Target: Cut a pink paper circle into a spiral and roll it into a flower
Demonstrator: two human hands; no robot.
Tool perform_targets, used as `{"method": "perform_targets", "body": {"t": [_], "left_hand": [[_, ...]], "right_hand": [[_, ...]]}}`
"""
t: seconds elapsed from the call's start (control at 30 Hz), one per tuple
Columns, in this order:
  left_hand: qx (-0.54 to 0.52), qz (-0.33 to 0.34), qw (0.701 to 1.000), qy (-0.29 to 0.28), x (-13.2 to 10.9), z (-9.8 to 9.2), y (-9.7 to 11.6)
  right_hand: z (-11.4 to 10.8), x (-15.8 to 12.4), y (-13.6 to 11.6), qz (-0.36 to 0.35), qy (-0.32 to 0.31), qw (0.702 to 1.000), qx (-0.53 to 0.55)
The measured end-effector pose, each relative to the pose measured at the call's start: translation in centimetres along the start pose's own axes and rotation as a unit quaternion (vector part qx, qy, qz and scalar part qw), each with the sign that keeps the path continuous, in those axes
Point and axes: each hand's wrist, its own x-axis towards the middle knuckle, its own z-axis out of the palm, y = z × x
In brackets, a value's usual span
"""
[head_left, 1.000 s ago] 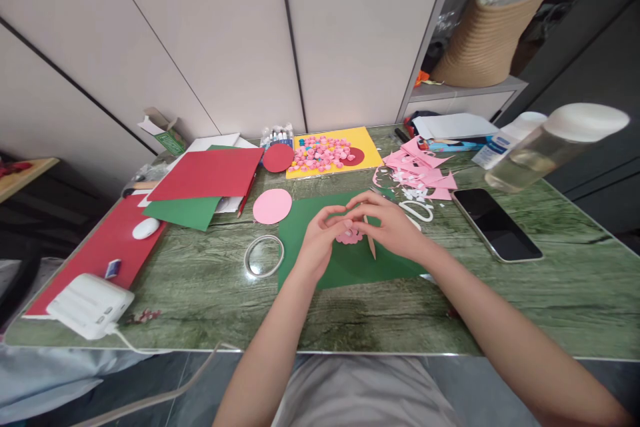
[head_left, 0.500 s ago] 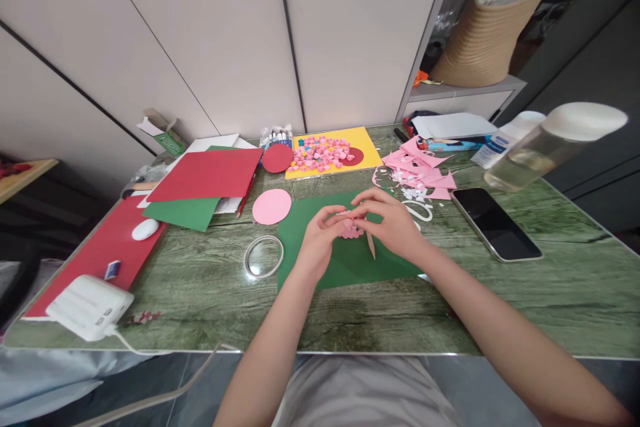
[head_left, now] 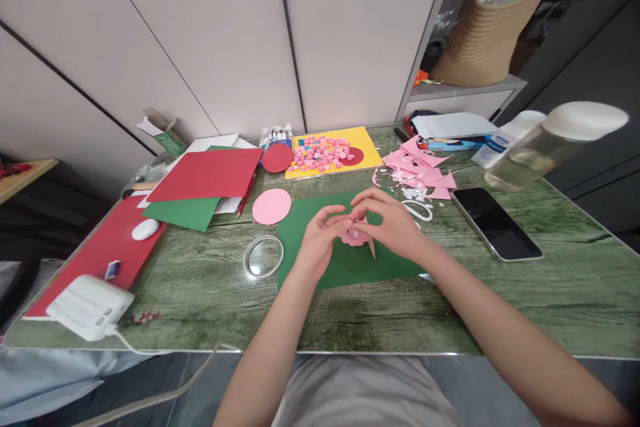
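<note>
The person's left hand [head_left: 319, 237] and right hand [head_left: 393, 223] meet over a dark green rectangular paper sheet [head_left: 303, 272] on the green wood-grained bench [head_left: 215, 310]. Thumbs and forefingers curve inward until their tips come close together, at the upper edge of a small pink paper piece with a scalloped rim [head_left: 355, 240]. This piece sits between the two hands, above the green sheet, partly hidden by them (whether either set of fingers actually grips it cannot be told). A pale, narrow, pointed strip [head_left: 372, 249] shows just beside it, below the right hand's fingers.

To the left of the green sheet lies a flat white ring [head_left: 245, 259], and near the sheet's upper left corner a plain pink paper circle [head_left: 272, 206]. Farther back, a bright yellow sheet [head_left: 369, 148] carries a heap of small, mostly pink pieces [head_left: 320, 155] and a dark red disc [head_left: 354, 157]. Beyond the right hand are white loop-shaped handles [head_left: 431, 213] and a pile of jagged pink paper scraps [head_left: 420, 165]; a black-screened smartphone [head_left: 496, 224] lies farther right.
</note>
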Motion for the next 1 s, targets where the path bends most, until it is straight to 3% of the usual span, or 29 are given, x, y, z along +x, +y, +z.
{"method": "perform_targets", "body": {"t": [0.4, 0.7, 1.0], "left_hand": [[0.0, 0.003, 1.0, 0.005, 0.0, 0.03, 0.22], [0.001, 0.006, 1.0, 0.017, 0.09, 0.21, 0.03], [0.014, 0.007, 1.0, -0.005, -0.19, 0.38, 0.28]], "right_hand": [[-0.24, 0.25, 0.56, -0.037, -0.074, 0.997, 0.002], [0.32, 0.04, 0.59, -0.009, -0.007, 1.0, -0.009], [0.22, -0.02, 0.5, 0.011, 0.008, 1.0, 0.002]]}}
